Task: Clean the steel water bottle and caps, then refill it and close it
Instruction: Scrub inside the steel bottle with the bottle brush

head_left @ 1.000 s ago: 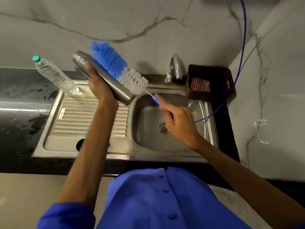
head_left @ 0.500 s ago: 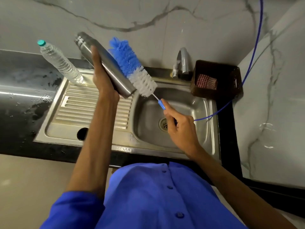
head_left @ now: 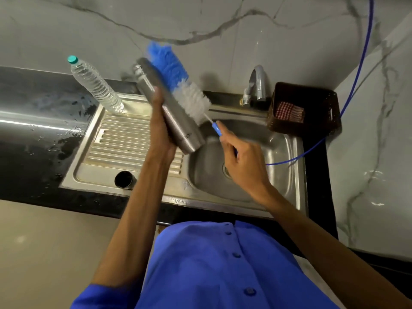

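My left hand (head_left: 161, 130) grips the steel water bottle (head_left: 178, 121) around its middle and holds it tilted above the drainboard, neck up and to the left, base toward the basin. My right hand (head_left: 242, 157) holds the blue handle of a bottle brush (head_left: 178, 83). Its blue and white bristles lie along the bottle's right side, outside it. A dark round cap (head_left: 124, 179) sits on the drainboard near the front edge.
A steel sink (head_left: 287, 157) with a ribbed drainboard is set in a wet black counter. A clear plastic bottle (head_left: 95, 85) with a green cap stands at the back left. A tap (head_left: 255, 85), a brown basket (head_left: 316, 108) with a checked cloth, and a blue hose (head_left: 361, 56) are at the right.
The bottle and brush have shifted right and lower, toward the basin. The brush still runs along the bottle's outer side, slid a little further up it.
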The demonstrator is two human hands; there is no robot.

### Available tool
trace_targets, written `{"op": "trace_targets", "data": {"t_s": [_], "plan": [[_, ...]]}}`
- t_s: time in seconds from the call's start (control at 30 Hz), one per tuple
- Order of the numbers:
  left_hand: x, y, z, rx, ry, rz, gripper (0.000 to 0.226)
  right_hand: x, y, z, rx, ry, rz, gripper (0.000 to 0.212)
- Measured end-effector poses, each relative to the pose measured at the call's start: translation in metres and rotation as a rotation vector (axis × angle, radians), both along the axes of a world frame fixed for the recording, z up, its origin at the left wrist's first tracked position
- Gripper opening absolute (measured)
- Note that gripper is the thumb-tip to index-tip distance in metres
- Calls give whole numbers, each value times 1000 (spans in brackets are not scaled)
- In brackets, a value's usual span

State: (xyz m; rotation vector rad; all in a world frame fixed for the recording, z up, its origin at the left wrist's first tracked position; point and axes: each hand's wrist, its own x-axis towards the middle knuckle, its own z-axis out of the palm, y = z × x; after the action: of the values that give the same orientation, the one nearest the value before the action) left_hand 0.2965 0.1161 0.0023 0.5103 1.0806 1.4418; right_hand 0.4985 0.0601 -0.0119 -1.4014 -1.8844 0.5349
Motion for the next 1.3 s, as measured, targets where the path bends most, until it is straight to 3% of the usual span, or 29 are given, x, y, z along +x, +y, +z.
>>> {"op": "trace_targets", "data": {"t_s": [0.1,0.27,0.37,0.47,0.53,0.67,0.77,0.87,1.0,1.07,1.2,1.3], "plan": [[9,-10,-14,-7,49,-108,62,5,8,3,-16,20,-28,46],[-23,8,-11,-2,-67,129,60,15,-30,2,-67,-48,48,47],[-3,5,-4,15,-25,14,51,1,-14,2,-63,12,36,47],[11,-4,-12,-61,99,-50,62,-2,8,5,-71,143,-38,43],[-2,1,-7,-78,124,55,62,8,3,5,-34,95,-22,44],[-26,25,6,-76,23,303,41,14,-28,-11,-71,-47,30,49],[11,3,1,-72,8,158,44,2,-17,-18,-113,5,-26,51],[38,-13,-8,-138,-17,-46,65,4,-2,-11,-68,-36,-45,49],[9,8,-4,-266,86,258,55,30,-17,-6,-59,-83,-2,47],[-8,16,-3,-271,48,335,54,33,-25,-9,-62,-82,14,46],[22,12,-14,-173,-78,163,66,19,-10,-14,-125,-57,-18,48],[38,7,-18,-122,32,-27,75,33,-5,-15,-104,-42,-46,48]]}}
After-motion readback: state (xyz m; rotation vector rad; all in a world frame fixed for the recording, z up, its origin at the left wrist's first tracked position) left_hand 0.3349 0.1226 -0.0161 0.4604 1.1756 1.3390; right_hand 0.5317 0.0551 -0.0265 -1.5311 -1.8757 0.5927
